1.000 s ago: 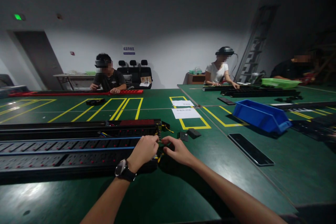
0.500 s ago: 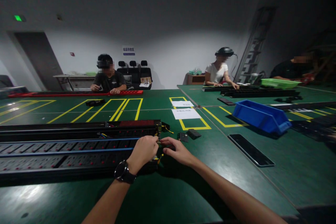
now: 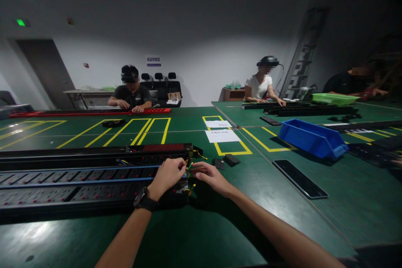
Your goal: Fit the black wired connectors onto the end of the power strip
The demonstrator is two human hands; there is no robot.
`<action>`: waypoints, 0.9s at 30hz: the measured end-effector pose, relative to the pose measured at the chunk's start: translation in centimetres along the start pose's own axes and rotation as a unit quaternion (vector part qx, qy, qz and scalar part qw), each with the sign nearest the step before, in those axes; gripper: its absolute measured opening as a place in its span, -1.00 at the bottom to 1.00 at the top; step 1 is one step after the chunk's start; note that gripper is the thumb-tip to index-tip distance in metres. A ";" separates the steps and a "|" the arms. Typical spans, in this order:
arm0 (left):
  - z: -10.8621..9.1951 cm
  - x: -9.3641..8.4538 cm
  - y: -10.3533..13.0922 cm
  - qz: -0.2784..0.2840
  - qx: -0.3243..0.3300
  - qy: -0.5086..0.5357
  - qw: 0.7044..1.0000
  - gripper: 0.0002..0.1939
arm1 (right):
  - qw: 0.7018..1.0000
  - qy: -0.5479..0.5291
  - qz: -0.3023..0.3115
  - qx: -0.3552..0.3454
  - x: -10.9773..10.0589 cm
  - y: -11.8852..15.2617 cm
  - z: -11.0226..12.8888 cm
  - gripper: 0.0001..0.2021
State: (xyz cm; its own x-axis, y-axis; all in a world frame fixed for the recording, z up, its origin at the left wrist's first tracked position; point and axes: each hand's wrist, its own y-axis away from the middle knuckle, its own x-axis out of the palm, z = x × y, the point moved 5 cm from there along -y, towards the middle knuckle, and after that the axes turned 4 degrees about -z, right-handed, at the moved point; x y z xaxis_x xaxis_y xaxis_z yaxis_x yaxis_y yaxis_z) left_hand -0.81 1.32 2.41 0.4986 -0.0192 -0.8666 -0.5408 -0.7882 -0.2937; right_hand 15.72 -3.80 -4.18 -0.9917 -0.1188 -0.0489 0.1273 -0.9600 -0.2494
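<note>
My left hand (image 3: 170,173), with a dark watch on its wrist, lies over the right end of a long black socket strip (image 3: 78,174). Its thumb and forefinger are pinched on a yellow-green wire (image 3: 190,166) coming out of that end. On the other side of the wire, my right hand (image 3: 212,178) has its fingers stretched toward it and its thumb apart; whether a fingertip touches the wire is too small to tell. A nearer socket strip (image 3: 94,192) with red dots has another yellow-tipped wire (image 3: 192,189) sticking out below my fingers.
Two small black blocks (image 3: 232,160) lie beyond my right hand. Farther right are a phone (image 3: 300,179) and a blue bin (image 3: 310,139). White paper sheets (image 3: 222,136) lie on the green table (image 3: 238,222). Several people work across the table, with a red strip (image 3: 157,110) at the far left.
My left hand has shifted slightly left and up, uncovering more of the yellow-green wire between my hands. The right hand has barely moved. The person at far left has moved a hand onto the red strip.
</note>
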 end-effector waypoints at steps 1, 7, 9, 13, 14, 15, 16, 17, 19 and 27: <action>0.0 -0.2 0.0 -0.009 0.002 0.013 1.000 -0.81 | 1.000 0.017 -0.019 -0.001 -0.2 -0.1 -0.1 -0.62; -0.2 -1.3 -0.1 -0.078 0.002 0.149 0.986 -0.82 | 0.969 0.195 -0.135 -0.070 -1.5 0.3 1.2 -0.68; -0.4 -1.1 -0.1 -0.069 0.005 0.219 0.973 -0.79 | 0.952 0.254 -0.137 -0.106 -1.4 0.6 2.1 -0.66; -0.9 -0.2 0.0 -0.035 0.007 0.305 0.952 -0.77 | 0.937 0.295 -0.113 -0.150 -0.8 0.9 3.0 -0.74; -0.9 0.0 0.0 -0.030 0.006 0.309 0.951 -0.76 | 0.936 0.298 -0.107 -0.156 -0.6 0.9 3.0 -0.76; -1.0 0.2 0.0 -0.026 0.005 0.311 0.950 -0.75 | 0.934 0.301 -0.102 -0.160 -0.5 0.9 3.0 -0.77; -1.0 0.3 0.1 -0.022 0.003 0.311 0.950 -0.75 | 0.933 0.304 -0.099 -0.164 -0.4 0.9 2.9 -0.75; -1.0 0.4 0.1 -0.017 0.002 0.310 0.950 -0.74 | 0.932 0.306 -0.098 -0.166 -0.4 0.8 2.9 -0.74; -1.1 0.5 0.1 -0.004 0.005 0.303 0.953 -0.74 | 0.929 0.313 -0.102 -0.170 -0.4 0.8 2.8 -0.74; -1.5 0.4 0.3 0.020 0.019 0.254 0.967 -0.73 | 0.912 0.345 -0.140 -0.170 -3.5 0.2 3.2 -0.81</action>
State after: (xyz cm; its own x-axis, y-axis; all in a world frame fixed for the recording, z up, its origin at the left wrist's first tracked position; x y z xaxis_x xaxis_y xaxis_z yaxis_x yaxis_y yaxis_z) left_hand 0.23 0.17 2.56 0.7401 -0.3558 -0.5706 -0.5858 -0.7579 -0.2873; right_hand 19.18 -4.35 -0.94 -0.7538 0.4193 -0.5059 -0.0147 -0.7805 -0.6250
